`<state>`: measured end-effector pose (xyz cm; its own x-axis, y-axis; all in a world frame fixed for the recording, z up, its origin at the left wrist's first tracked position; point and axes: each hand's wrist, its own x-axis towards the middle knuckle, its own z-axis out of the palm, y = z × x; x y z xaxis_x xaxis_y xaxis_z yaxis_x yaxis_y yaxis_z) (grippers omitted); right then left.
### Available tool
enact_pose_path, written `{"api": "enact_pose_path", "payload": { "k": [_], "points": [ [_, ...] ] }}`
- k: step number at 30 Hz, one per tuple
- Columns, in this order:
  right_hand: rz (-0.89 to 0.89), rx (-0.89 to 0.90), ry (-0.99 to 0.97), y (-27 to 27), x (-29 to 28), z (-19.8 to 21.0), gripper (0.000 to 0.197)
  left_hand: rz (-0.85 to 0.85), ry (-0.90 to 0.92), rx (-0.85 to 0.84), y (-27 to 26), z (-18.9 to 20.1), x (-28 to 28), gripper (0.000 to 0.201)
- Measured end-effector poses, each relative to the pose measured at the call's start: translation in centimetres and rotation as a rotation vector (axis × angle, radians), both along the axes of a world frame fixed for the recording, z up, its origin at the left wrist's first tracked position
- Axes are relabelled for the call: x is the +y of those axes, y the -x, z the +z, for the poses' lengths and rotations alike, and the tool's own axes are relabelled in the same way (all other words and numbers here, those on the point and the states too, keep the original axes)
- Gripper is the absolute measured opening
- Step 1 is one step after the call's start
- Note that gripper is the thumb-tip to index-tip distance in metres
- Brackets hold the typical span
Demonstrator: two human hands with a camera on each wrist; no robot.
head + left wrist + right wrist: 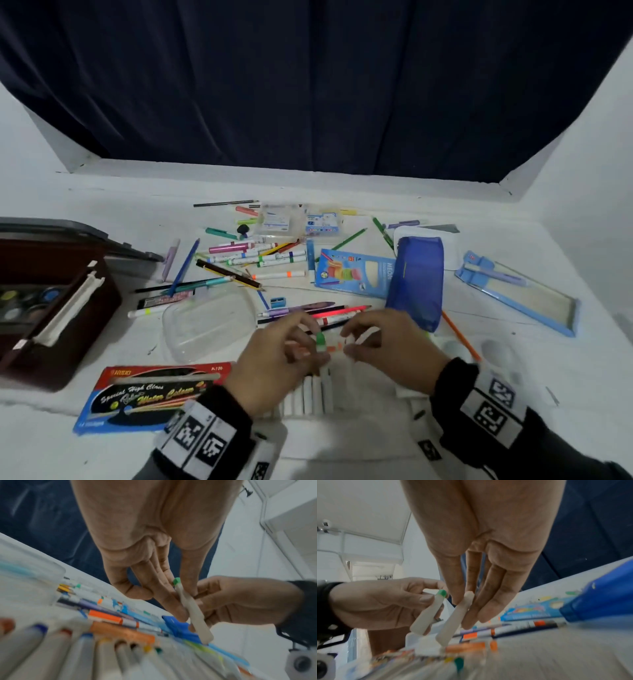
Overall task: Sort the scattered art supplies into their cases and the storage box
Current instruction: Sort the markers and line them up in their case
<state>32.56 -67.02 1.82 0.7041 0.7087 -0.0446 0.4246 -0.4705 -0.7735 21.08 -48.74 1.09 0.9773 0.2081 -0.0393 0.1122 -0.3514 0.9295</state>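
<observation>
Markers: left hand pinches green-capped marker, right hand pinches 2nd white marker. Slot each parallel w/ the row, caps aligned.

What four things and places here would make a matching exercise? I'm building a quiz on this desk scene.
Things:
1. blue pencil pouch
2. maroon storage box
3. red water colour pen box
4. green-capped marker

Places:
A. far left edge of the table
B. pinched in the left hand
C. near left, flat beside the left wrist
D. right of centre, above the right hand

Pairs: 1-D, 2-A, 3-C, 4-B
</observation>
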Motion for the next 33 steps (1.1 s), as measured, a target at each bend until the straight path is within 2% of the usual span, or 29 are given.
{"api": "enact_pose_path", "payload": {
  "k": [3,7,12,17,23,26,28,33],
  "points": [
    [0.018,-0.039,0.047,0.7,-0.2,-2.1,0.006,-0.024,-0.088,0.039,0.0,-1.6,-1.8,0.027],
    [0.047,-0.140,0.114,0.7,-0.1,-3.6,0.006,-0.011,-0.188,0.086,-0.3,-2.4,-2.7,0.028],
    [0.103,-0.134,0.125,0.6,0.0,-3.3,0.011,-0.015,-0.258,0.198,-0.7,-2.5,-3.4,0.032],
    [0.110,-0.129,0.162,0.4,-0.1,-3.1,0.015,-0.018,-0.545,0.219,-0.5,-2.1,-3.0,0.036],
    [0.193,-0.199,0.289,0.8,0.0,-2.8,0.033,-0.165,-0.840,0.327,0.0,-1.4,-3.8,0.052],
    [0.193,-0.231,0.336,1.1,0.1,-2.8,0.034,-0.163,-0.934,0.357,0.2,-1.2,-4.3,0.050],
    [0.188,-0.225,0.352,1.4,0.1,-3.1,0.028,-0.155,-0.989,0.341,0.3,-1.3,-4.4,0.048],
    [0.158,-0.251,0.387,2.2,0.1,-3.2,0.027,-0.142,-1.022,0.312,0.5,-1.8,-4.4,0.047]
  ]
}}
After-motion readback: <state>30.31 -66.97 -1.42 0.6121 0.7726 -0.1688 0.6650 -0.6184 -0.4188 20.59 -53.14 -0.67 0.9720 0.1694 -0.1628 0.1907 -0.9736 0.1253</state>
